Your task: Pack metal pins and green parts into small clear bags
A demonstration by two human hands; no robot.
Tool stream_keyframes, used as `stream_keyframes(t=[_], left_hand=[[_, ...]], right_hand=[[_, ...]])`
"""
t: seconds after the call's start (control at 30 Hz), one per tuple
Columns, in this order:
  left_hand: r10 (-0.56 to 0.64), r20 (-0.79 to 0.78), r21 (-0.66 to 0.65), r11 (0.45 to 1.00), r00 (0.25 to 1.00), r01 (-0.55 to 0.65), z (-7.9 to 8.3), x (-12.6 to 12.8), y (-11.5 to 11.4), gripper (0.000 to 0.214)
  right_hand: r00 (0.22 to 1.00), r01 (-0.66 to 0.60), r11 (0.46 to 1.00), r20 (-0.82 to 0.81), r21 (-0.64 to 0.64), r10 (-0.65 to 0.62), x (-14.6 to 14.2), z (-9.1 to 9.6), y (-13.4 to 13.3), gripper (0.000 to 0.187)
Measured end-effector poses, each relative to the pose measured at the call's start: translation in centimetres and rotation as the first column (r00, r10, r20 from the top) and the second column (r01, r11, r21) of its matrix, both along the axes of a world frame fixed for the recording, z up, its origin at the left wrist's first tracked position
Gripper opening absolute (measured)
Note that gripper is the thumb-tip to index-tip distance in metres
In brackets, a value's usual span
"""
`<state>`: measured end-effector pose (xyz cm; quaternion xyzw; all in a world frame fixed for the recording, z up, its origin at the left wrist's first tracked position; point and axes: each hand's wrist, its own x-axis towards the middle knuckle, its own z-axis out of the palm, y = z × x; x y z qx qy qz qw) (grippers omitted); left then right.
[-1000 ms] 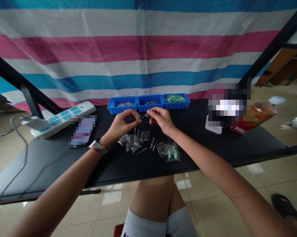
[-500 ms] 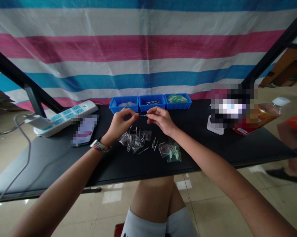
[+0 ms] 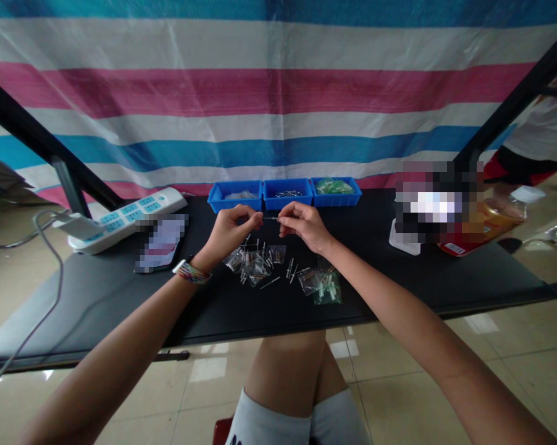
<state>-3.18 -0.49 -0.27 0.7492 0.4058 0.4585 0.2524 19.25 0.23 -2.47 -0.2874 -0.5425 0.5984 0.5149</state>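
I'm watching right hand pinching one end of thin metal pin, left hand apparently pinching other, holding it level above table, just short of blue bins lining far edge. Opposed grips are probably keeping pin steady, middle exposed. Small bags and loose pins are lying toward near edge, likely for easy reach; bins are presumably keeping parts sorted.

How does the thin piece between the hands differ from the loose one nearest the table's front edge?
The held piece is up between the left hand and right hand; the loose piece lies on the table. The held piece appears nearly horizontal; the loose piece slants. The held piece is partly hidden; the loose piece shows whole. Both look thin and silvery.
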Motion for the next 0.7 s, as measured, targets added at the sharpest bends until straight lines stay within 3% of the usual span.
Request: stream_keyframes(t=[0.17,0.23,0.3,0.4,0.47,0.57,0.7], left_hand=[[-0.06,-0.097,-0.042,0.998,0.994,0.056,0.6,-0.4,-0.1,0.041],[-0.056,-0.246,-0.028,0.998,0.968,0.05,0.8,-0.5,-0.2,0.036],[0.053,-0.456,0.055,0.998,0.888,-0.031,0.9,-0.5,-0.4,0.025],[0.232,-0.688,0.16,0.973,0.688,-0.168,0.7,-0.4,-0.5,0.018],[0.237,-0.756,0.148,0.97,0.61,-0.193,0.7,-0.3,-0.6,0.02],[0.197,-0.789,0.122,0.979,0.582,-0.166,1.1,-0.2,-0.9,0.025],[0.146,-0.81,0.096,0.988,0.568,-0.117,1.7,-0.2,-1.2,0.027]], right_hand=[[0.998,0.055,0.998,-0.001,0.027,-0.055,0.2,0.0,0.5,0.025],[0.993,0.122,0.992,-0.008,0.044,-0.122,0.4,-0.1,1.0,0.021],[0.976,0.218,0.974,-0.007,0.061,-0.218,0.8,-0.3,1.7,0.019],[0.914,0.403,0.911,0.004,0.086,-0.405,1.5,-0.8,3.1,0.017],[0.842,0.533,0.838,0.026,0.116,-0.539,2.1,-1.1,4.0,0.017],[0.745,0.642,0.746,0.085,0.18,-0.662,3.2,-1.4,5.1,0.016],[0.697,0.614,0.731,0.229,0.297,-0.679,4.1,-1.3,5.3,0.021]])
